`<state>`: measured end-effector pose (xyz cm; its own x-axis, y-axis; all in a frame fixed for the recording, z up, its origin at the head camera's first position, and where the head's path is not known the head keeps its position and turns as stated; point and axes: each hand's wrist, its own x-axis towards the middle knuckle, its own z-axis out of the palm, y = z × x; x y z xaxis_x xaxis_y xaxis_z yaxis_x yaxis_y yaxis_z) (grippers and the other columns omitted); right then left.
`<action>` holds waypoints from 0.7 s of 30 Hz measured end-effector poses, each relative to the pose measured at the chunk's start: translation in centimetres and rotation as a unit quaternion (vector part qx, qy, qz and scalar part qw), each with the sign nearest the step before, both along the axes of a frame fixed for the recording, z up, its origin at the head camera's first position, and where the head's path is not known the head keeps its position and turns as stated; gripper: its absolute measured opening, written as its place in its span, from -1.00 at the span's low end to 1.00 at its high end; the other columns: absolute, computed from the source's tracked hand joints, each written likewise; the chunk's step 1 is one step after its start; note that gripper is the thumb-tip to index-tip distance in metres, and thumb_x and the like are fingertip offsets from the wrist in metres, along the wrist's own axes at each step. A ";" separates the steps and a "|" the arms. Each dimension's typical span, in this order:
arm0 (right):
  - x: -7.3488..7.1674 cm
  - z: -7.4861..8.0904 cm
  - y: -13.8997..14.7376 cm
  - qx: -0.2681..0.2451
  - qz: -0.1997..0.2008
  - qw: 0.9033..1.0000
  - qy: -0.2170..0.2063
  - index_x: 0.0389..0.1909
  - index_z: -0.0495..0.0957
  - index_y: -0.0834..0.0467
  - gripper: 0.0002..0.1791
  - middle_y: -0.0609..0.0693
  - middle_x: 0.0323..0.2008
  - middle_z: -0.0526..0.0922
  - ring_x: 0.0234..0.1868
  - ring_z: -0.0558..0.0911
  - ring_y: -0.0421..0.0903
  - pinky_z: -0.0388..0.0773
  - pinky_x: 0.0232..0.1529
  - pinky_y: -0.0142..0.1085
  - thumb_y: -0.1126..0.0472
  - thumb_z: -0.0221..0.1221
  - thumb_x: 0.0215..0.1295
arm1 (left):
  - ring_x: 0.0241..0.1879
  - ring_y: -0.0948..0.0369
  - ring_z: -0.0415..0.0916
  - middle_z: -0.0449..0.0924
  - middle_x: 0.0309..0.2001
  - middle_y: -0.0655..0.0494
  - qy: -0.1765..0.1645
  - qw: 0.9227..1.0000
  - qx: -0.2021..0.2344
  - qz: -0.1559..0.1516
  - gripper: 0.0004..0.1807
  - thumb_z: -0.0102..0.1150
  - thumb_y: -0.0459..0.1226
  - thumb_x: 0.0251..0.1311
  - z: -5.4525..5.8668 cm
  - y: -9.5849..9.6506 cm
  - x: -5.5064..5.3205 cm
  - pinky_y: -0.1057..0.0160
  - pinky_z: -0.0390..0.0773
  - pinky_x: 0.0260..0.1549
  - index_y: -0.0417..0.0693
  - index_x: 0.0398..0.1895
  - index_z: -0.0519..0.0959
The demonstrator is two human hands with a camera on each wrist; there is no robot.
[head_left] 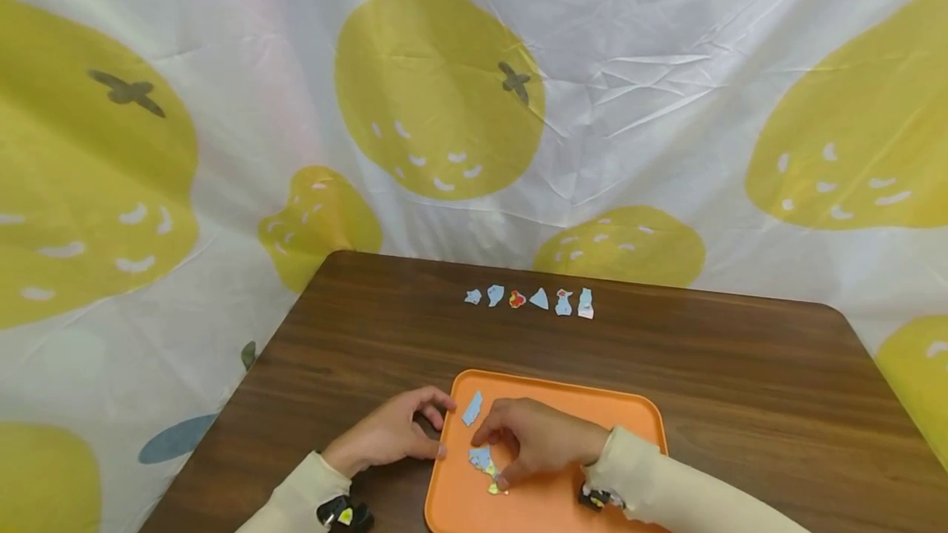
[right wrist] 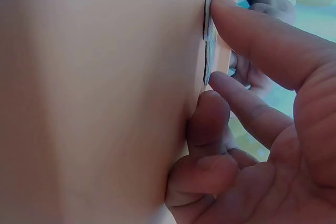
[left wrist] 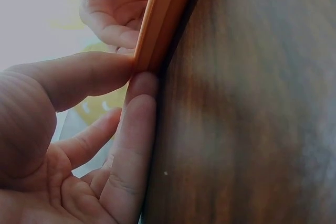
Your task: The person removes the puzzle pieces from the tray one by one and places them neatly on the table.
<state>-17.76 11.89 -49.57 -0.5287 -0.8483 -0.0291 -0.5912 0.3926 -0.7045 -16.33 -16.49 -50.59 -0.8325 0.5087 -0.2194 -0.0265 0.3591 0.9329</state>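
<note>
An orange tray (head_left: 548, 508) lies on the table. My left hand (head_left: 396, 432) is at its left rim; in the left wrist view the thumb and fingertips (left wrist: 140, 108) pinch that rim (left wrist: 163, 19). Over the tray, my right hand (head_left: 544, 438) has its fingers bent around joined flat puzzle pieces, one light blue (head_left: 480, 457) and one yellowish (head_left: 494, 487). Its thumb touches the yellowish piece, and the index fingertip is by the blue end. Seen edge-on in the right wrist view, the pieces (right wrist: 208, 17) lie against the tray. A separate pale blue piece (head_left: 471, 408) lies near the tray's upper left corner.
Several loose puzzle pieces (head_left: 539, 299) form a row toward the back of the dark wooden table (head_left: 741, 385); one (head_left: 517, 299) is red and yellow. A white curtain (head_left: 637, 89) with yellow fruit prints hangs behind the table.
</note>
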 end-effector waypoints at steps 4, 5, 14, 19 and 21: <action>0.2 0.1 0.0 0.021 -0.001 1.000 0.011 0.05 0.74 0.00 -0.50 -0.19 -0.19 0.59 -0.31 0.46 -0.40 0.47 -0.24 -0.52 0.04 0.62 0.06 | -0.44 0.18 0.64 0.57 -0.11 -0.07 -0.002 1.000 0.005 -0.001 -0.37 0.56 -0.42 0.05 0.0 0.0 0.1 0.29 0.61 -0.37 -0.11 0.25 0.56; 0.2 0.2 0.0 0.024 -0.001 1.000 0.012 0.04 0.74 -0.02 -0.50 -0.20 -0.19 0.59 -0.29 0.46 -0.39 0.48 -0.22 -0.52 0.05 0.62 0.05 | -0.44 0.18 0.64 0.57 -0.11 -0.07 -0.003 1.000 0.007 -0.002 -0.37 0.55 -0.43 0.05 0.1 0.0 0.1 0.29 0.60 -0.37 -0.11 0.25 0.56; 0.5 0.2 0.0 -0.002 0.037 0.999 0.003 0.03 0.56 -0.05 -0.48 -0.18 -0.18 0.67 -0.26 0.54 -0.40 0.54 -0.16 -0.52 0.21 0.56 0.07 | -0.43 0.17 0.65 0.57 -0.11 -0.09 -0.004 1.000 0.010 -0.005 -0.36 0.56 -0.41 0.06 0.0 0.0 0.0 0.31 0.62 -0.35 -0.13 0.26 0.56; 0.7 0.4 0.0 -0.032 0.066 0.997 -0.033 0.08 0.51 0.02 -0.50 -0.02 -0.36 0.70 -0.45 0.48 -0.45 0.53 -0.37 -0.55 0.33 0.49 0.18 | -0.43 0.18 0.65 0.57 -0.12 -0.09 -0.005 1.000 0.013 -0.006 -0.36 0.56 -0.41 0.06 -0.1 0.0 0.0 0.31 0.62 -0.35 -0.15 0.25 0.56; 0.8 0.3 0.0 -0.040 0.067 0.996 -0.040 0.09 0.52 0.02 -0.51 -0.01 -0.38 0.70 -0.46 0.47 -0.47 0.53 -0.38 -0.55 0.32 0.49 0.19 | -0.44 0.18 0.65 0.57 -0.11 -0.09 -0.007 1.000 0.013 -0.007 -0.36 0.55 -0.41 0.06 -0.1 0.0 0.0 0.31 0.62 -0.36 -0.15 0.26 0.55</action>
<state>-17.01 11.88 -49.25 -0.4089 -0.9126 0.0042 -0.5752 0.2541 -0.7775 -16.34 -16.53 -50.68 -0.8224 0.5262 -0.2163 -0.0338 0.3343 0.9418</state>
